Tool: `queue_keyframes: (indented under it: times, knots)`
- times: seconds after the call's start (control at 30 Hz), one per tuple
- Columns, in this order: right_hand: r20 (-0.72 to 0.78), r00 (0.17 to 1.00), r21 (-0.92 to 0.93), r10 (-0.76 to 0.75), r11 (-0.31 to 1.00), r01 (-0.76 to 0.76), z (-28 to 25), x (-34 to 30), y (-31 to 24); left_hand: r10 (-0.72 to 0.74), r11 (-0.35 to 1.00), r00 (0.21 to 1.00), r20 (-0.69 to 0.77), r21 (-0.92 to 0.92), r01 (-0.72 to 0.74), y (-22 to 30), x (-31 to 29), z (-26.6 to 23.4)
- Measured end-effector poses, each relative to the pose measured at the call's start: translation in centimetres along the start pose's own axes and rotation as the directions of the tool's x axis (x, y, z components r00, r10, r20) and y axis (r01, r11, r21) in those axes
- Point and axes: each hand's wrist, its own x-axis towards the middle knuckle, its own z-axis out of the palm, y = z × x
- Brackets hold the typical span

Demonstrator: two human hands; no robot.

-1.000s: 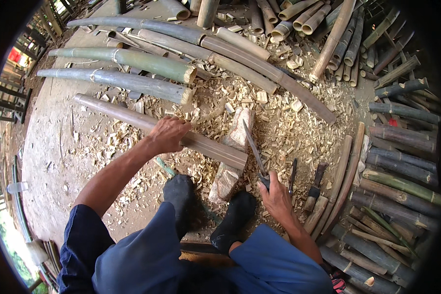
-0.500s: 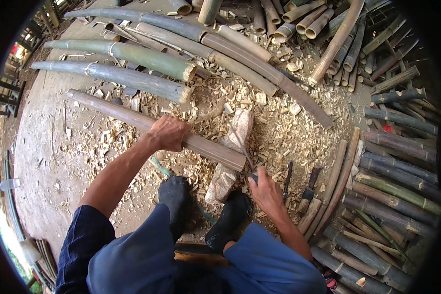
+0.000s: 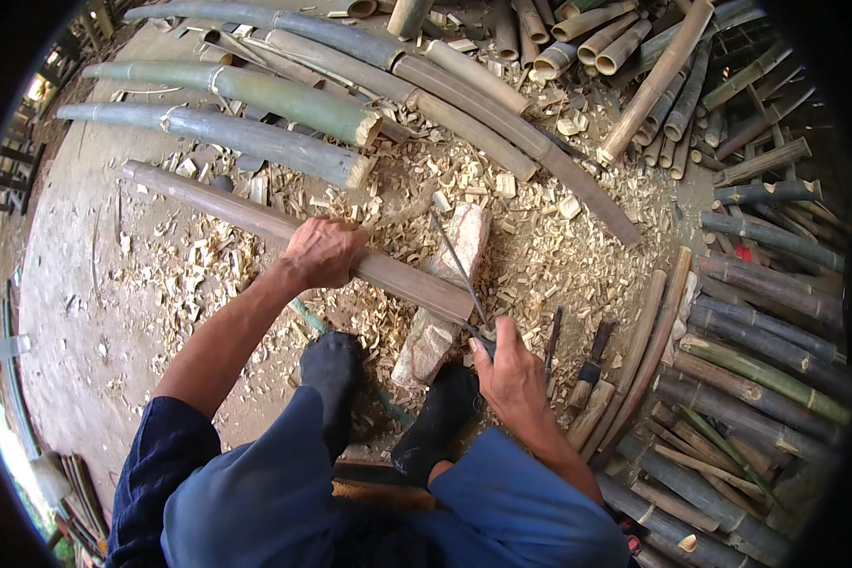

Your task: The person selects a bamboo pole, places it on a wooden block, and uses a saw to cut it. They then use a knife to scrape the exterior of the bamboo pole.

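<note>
- across the pale stone block (image 3: 426, 350), in front of the person's feet, lies a long brown bamboo piece (image 3: 412, 279); it slants from upper left to lower right, its near end jutting just past the stone;
- the left hand (image 3: 325, 251), back upward, has its grip wrapped round the bamboo piece near the middle of its length;
- the right hand (image 3: 509, 364) has its grip curled round the dark handle of a knife (image 3: 457, 258); the thin blade points up and to the left, by the near end of the bamboo piece; whether it touches the bamboo i cannot tell;
- two dark-socked feet stand at the lower part of the stone, a green cord (image 3: 310, 313) beside the left one;
- pale shavings (image 3: 549, 251) lie thickly over the floor (image 3: 66, 312) around the stone;
- to the right of the right hand rest two dark tools (image 3: 593, 364), side by side;
- farther out, a green bamboo pole (image 3: 284, 99) and a blue-grey pole (image 3: 246, 142) lie at upper left; stacked bamboo (image 3: 767, 374) fills the right side
</note>
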Motion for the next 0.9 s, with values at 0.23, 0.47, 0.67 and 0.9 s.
queue_keyframes:
  times: [0.23,0.47,0.67,0.9]
  knots:
    - [0.175,0.969,-0.112,0.173,0.982,-0.155,2.2,1.2,3.6,0.021,0.999,0.996,-0.085,0.051,-0.016,0.2,-0.5,0.6]
    - [-0.058,0.996,0.078,-0.061,0.995,0.065,-0.3,0.7,-0.1,0.097,0.992,0.943,-0.319,0.107,-0.066,-0.5,-1.5,2.7]
    - [0.201,0.971,-0.062,0.133,0.990,-0.123,1.2,2.9,3.0,0.095,0.988,0.948,-0.304,0.147,-0.052,-0.4,-1.4,2.4]
    - [0.106,0.994,-0.105,0.034,0.994,-0.022,2.7,1.4,3.6,0.097,0.984,0.947,-0.307,0.172,-0.045,-0.2,-1.7,2.9]
